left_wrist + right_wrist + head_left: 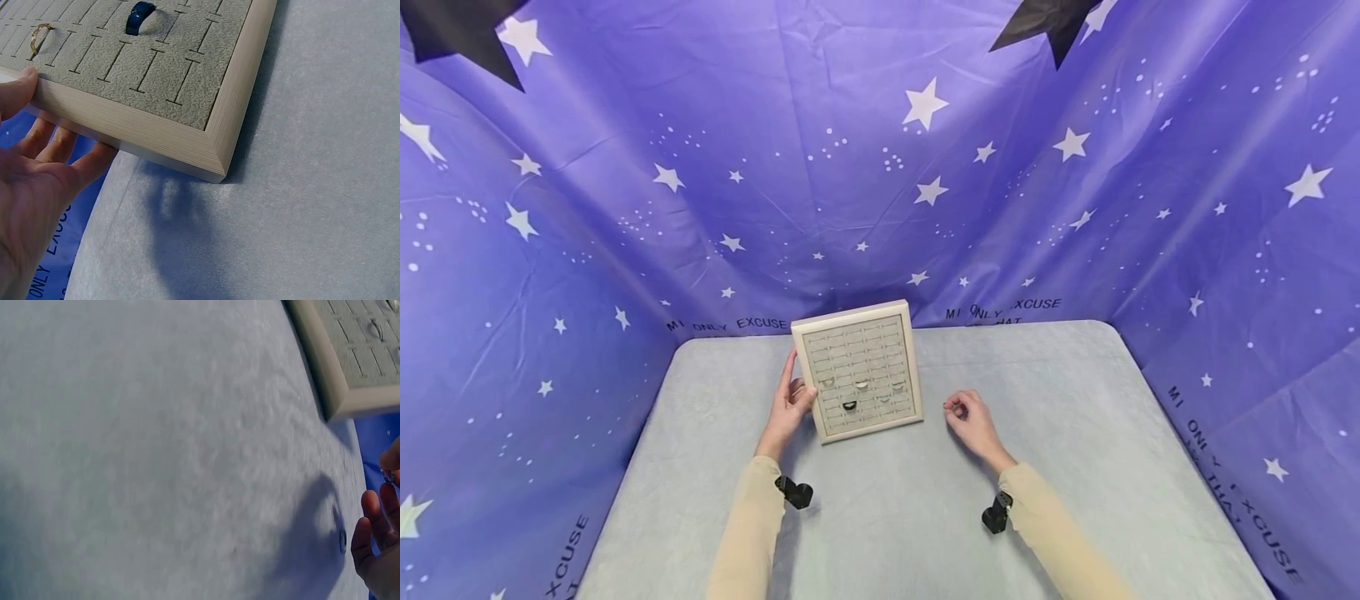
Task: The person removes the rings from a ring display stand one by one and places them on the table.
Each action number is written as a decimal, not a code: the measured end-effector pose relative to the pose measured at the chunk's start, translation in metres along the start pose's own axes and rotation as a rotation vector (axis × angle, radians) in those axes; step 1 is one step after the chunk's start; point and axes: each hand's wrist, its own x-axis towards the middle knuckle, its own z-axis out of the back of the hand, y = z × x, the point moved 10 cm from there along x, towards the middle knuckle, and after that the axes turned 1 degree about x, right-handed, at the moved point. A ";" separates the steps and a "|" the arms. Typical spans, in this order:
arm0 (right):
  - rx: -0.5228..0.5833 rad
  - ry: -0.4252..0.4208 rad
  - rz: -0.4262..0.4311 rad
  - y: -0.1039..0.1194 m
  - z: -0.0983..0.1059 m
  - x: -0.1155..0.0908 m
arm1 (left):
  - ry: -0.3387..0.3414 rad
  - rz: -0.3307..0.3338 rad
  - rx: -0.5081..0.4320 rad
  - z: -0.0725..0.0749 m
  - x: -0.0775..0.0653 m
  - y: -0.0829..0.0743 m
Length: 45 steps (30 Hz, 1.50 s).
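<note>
1. The ring board (857, 354) is tilted up at the far middle of the table (910, 517), apparently so its rings (849, 406) face near.
2. Its left edge is gripped by the left hand (789, 408), thumb in front, likely for steadiness.
3. A small shiny object (387, 477) is pinched by the right hand (972, 421), right of the board.

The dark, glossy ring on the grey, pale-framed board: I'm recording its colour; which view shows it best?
Left wrist: the dark, glossy ring appears large, its blue sheen clear. The head view shows it small and near-black on the pale-framed board; the right wrist view catches only a board corner, without it.
</note>
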 end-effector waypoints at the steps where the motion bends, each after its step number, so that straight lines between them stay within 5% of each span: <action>1: -0.003 -0.002 -0.007 -0.002 0.002 0.000 | 0.000 0.002 0.001 0.000 0.000 0.000; 11: -0.051 -0.025 0.007 -0.013 0.026 0.002 | 0.000 0.063 -0.011 0.002 -0.002 0.000; 18: -0.082 -0.011 -0.006 -0.024 0.038 -0.003 | 0.023 0.074 0.021 -0.003 -0.014 -0.022; 30: -0.150 -0.100 0.049 -0.044 0.063 -0.016 | 0.022 0.069 0.000 -0.006 -0.018 -0.019; 45: -0.169 -0.126 0.052 -0.054 0.066 -0.011 | 0.015 0.061 -0.024 -0.007 -0.012 -0.022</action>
